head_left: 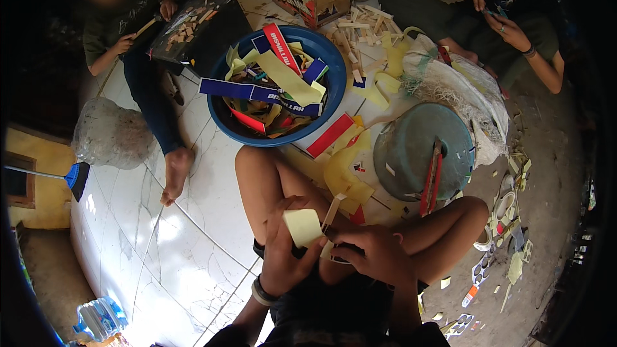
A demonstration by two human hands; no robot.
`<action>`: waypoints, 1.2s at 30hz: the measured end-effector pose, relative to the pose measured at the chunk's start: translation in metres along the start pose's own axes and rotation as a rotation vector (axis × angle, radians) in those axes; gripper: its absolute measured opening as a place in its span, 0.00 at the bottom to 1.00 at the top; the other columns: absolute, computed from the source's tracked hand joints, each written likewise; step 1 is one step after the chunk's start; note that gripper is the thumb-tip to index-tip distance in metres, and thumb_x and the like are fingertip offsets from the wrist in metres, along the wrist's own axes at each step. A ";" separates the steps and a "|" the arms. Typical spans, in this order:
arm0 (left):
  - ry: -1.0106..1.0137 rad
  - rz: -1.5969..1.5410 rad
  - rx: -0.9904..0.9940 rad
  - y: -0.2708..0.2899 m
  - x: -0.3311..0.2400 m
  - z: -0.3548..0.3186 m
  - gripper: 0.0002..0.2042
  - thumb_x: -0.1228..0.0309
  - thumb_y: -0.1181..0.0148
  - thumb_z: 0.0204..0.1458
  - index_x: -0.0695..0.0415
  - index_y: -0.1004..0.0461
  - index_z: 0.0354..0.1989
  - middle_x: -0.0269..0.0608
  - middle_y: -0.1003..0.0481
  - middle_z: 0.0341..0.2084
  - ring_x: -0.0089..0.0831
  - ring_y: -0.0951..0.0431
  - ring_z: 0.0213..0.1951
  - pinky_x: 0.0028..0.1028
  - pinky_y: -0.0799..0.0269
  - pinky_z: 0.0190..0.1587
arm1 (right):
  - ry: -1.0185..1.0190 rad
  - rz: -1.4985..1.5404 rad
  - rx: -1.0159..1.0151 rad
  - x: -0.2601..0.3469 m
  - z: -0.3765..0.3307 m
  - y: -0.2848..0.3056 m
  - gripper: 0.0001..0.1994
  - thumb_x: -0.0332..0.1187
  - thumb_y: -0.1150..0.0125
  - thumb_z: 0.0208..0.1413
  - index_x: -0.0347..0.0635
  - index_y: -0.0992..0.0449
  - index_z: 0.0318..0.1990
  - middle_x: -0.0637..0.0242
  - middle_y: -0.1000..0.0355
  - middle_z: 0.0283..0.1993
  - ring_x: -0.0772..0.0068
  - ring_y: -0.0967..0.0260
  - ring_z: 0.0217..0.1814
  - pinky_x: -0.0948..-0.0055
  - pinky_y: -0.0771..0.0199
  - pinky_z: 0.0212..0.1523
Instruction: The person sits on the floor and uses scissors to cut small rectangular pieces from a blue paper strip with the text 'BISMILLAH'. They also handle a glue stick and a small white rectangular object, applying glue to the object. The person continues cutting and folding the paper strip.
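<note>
Over my crossed legs, my left hand (281, 258) grips a small pale yellow piece of sticker paper (302, 227) between thumb and fingers. My right hand (380, 256) is closed beside it, its fingertips pinching a thin pale strip (333, 209) that sticks up between the hands. Part of what lies under the right fingers is hidden. Beyond my knees stands a blue basin (257, 138) heaped with sticker strips: a blue one (238, 89), a red one (281, 48) and pale yellow backing paper (289, 77).
An upturned dark green tub (405, 148) carries a red-handled tool (432, 180). Wooden sticks (369, 29) lie by a cardboard box (308, 0). A white sack (466, 90) is at the right. Two people sit opposite, one by a black box (225, 22). Scraps litter the right-hand floor.
</note>
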State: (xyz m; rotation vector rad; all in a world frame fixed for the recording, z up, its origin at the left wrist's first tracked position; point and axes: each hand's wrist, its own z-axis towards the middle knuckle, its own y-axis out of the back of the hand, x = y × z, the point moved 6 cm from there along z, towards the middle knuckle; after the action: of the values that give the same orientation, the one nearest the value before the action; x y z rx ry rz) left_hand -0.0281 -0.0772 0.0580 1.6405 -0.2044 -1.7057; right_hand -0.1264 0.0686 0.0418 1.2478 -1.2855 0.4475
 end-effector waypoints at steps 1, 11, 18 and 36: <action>0.067 -0.047 -0.060 -0.002 0.001 -0.003 0.29 0.71 0.28 0.50 0.66 0.32 0.60 0.61 0.33 0.62 0.56 0.31 0.62 0.44 0.36 0.63 | -0.004 -0.023 0.020 0.001 -0.003 0.000 0.10 0.35 0.32 0.58 0.42 0.17 0.44 0.53 0.20 0.38 0.50 0.21 0.39 0.57 0.23 0.40; 0.205 0.106 -0.529 0.034 -0.003 -0.018 0.63 0.72 0.19 0.38 0.63 0.63 0.79 0.61 0.36 0.67 0.50 0.28 0.61 0.42 0.31 0.57 | 0.070 -0.266 -0.008 0.024 -0.008 -0.001 0.12 0.39 0.36 0.59 0.45 0.17 0.46 0.52 0.21 0.33 0.48 0.21 0.37 0.53 0.22 0.41; -0.133 -0.016 0.215 -0.002 -0.016 -0.013 0.23 0.65 0.27 0.52 0.61 0.25 0.55 0.50 0.20 0.44 0.51 0.20 0.46 0.44 0.26 0.50 | 0.200 -0.237 0.040 0.041 -0.007 -0.007 0.10 0.40 0.35 0.59 0.44 0.18 0.40 0.54 0.21 0.32 0.50 0.20 0.36 0.54 0.22 0.40; 0.409 -0.662 0.252 -0.054 0.056 -0.041 0.07 0.72 0.42 0.66 0.64 0.21 0.42 0.46 0.20 0.28 0.31 0.20 0.31 0.29 0.26 0.37 | 0.362 -0.140 -0.063 0.034 -0.009 -0.014 0.06 0.34 0.32 0.58 0.44 0.22 0.34 0.67 0.24 0.31 0.62 0.22 0.32 0.62 0.25 0.33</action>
State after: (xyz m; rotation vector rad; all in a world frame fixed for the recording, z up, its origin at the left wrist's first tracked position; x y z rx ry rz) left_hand -0.0065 -0.0567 -0.0247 2.3876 0.3790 -1.7928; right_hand -0.1004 0.0598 0.0673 1.1342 -0.8944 0.5014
